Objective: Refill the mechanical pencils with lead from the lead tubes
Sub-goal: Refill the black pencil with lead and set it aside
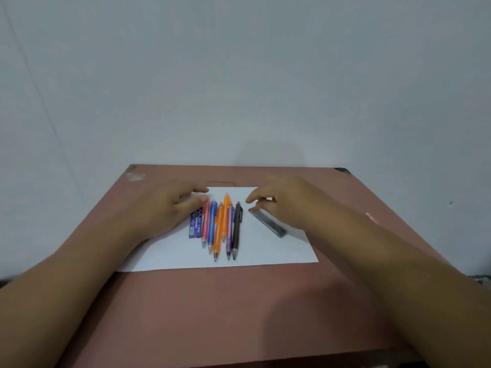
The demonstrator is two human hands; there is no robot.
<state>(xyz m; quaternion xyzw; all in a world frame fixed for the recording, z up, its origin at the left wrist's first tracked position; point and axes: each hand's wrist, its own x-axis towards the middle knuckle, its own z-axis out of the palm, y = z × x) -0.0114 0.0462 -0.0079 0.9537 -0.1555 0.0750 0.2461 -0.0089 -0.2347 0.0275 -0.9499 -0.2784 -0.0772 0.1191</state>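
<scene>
Two hands are stretched over a reddish table (239, 309), on which a white sheet (265, 251) is laid. The left hand (164, 208) is held loosely spread beside the left end of the pencil row (221, 227), nothing being gripped; part of the blue lead box (195, 227) is covered by it. The right hand (287, 203) is set at the far end of the dark lead tube (269, 224), though a firm pinch cannot be told. The tube is best lifted by its cap end and kept level, so that no lead is spilled.
</scene>
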